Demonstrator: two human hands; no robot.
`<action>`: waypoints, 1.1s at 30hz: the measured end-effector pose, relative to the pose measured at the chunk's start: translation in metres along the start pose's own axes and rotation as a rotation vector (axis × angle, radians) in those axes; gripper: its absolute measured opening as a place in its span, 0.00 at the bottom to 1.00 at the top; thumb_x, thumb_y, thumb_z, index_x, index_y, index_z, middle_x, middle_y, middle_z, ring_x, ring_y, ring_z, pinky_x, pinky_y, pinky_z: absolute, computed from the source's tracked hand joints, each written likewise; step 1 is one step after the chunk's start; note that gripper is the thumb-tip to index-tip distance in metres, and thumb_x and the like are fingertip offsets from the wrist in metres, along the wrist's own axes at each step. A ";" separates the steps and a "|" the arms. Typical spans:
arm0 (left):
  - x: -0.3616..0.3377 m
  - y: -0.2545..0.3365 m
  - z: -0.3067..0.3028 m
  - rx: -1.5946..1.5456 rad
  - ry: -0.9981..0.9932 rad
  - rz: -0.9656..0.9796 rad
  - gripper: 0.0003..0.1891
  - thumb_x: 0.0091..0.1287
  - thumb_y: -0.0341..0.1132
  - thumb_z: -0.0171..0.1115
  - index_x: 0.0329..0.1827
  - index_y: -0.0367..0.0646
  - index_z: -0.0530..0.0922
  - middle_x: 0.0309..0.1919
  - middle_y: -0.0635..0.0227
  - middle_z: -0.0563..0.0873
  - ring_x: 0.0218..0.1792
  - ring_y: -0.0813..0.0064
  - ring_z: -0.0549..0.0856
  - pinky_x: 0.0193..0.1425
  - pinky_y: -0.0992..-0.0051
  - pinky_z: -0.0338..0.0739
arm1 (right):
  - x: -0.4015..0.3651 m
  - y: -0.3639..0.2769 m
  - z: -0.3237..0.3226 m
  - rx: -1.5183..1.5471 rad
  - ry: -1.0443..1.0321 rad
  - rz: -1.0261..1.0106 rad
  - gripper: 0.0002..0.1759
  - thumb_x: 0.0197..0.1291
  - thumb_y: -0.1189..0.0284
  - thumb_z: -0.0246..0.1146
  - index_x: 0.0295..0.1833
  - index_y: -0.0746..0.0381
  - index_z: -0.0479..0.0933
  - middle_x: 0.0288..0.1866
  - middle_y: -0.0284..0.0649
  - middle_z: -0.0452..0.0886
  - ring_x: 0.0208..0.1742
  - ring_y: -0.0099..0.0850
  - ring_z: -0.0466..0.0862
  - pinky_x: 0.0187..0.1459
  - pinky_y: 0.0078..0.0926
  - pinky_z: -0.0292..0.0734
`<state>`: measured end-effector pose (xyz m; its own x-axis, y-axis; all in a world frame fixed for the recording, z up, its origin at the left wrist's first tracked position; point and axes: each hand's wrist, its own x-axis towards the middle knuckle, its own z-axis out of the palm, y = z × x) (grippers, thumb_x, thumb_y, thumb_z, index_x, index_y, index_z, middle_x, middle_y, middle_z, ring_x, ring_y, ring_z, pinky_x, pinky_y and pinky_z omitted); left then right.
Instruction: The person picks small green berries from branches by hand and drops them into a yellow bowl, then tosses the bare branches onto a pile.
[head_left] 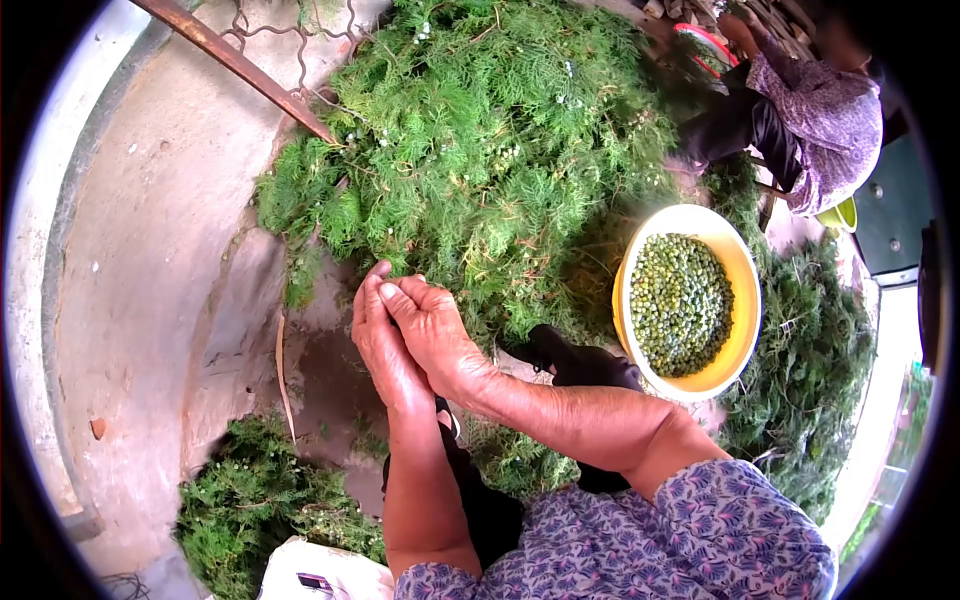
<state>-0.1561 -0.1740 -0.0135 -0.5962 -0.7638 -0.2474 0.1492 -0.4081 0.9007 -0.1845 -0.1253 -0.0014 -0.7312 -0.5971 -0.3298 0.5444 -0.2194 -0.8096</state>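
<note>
My left hand (384, 345) and my right hand (432, 325) are pressed together in front of me. The fingers of my right hand fold over my left hand, and both look closed. Whatever lies between them, if anything, is hidden. Just beyond my fingertips rises a big heap of green conifer branches (480, 150) with small pale berries among the sprigs. To the right of my hands stands a yellow basin (748, 330), holding many small round green berries (680, 305).
A person (820, 120) sits at the upper right beside a red-rimmed basin (705, 45). More cut branches lie at right (800, 350) and lower left (260, 490). A wooden bar (230, 65) slants in at the upper left. A white object (325, 570) is at the bottom.
</note>
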 end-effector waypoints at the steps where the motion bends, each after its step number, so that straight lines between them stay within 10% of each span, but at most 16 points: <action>1: -0.001 0.000 0.001 0.000 0.000 -0.008 0.15 0.70 0.40 0.46 0.49 0.39 0.75 0.34 0.59 0.81 0.34 0.73 0.79 0.41 0.75 0.75 | -0.001 -0.001 0.000 0.000 -0.010 0.001 0.12 0.67 0.69 0.51 0.40 0.67 0.75 0.31 0.32 0.76 0.32 0.17 0.70 0.34 0.17 0.69; 23: -0.007 0.001 0.003 0.237 -0.055 0.060 0.18 0.72 0.41 0.39 0.52 0.40 0.72 0.41 0.62 0.78 0.43 0.73 0.77 0.53 0.74 0.69 | 0.000 0.001 0.000 -0.085 0.016 -0.099 0.14 0.67 0.69 0.51 0.44 0.70 0.76 0.32 0.37 0.78 0.35 0.20 0.73 0.39 0.18 0.72; 28: -0.003 -0.004 -0.003 0.059 -0.037 0.046 0.17 0.72 0.41 0.42 0.52 0.39 0.74 0.39 0.60 0.79 0.39 0.73 0.78 0.47 0.76 0.71 | 0.002 0.005 0.002 -0.080 0.053 -0.198 0.12 0.64 0.72 0.52 0.37 0.70 0.76 0.28 0.49 0.77 0.31 0.35 0.77 0.37 0.28 0.71; 31: 0.003 -0.007 -0.012 0.038 -0.149 0.037 0.19 0.72 0.42 0.38 0.53 0.40 0.71 0.44 0.62 0.77 0.46 0.72 0.75 0.55 0.72 0.66 | 0.002 0.004 0.001 -0.116 0.016 -0.149 0.14 0.67 0.69 0.51 0.42 0.70 0.75 0.31 0.37 0.76 0.33 0.20 0.72 0.38 0.19 0.71; 33: 0.003 -0.005 -0.012 0.058 -0.141 0.033 0.19 0.72 0.42 0.38 0.54 0.40 0.71 0.44 0.62 0.77 0.46 0.72 0.75 0.56 0.72 0.66 | 0.011 0.022 0.005 -0.147 0.115 -0.194 0.12 0.63 0.68 0.56 0.41 0.66 0.78 0.33 0.40 0.79 0.34 0.29 0.77 0.40 0.25 0.73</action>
<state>-0.1487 -0.1802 -0.0232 -0.6972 -0.6969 -0.1679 0.1277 -0.3513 0.9275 -0.1782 -0.1404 -0.0205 -0.8627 -0.4610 -0.2079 0.3302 -0.2021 -0.9220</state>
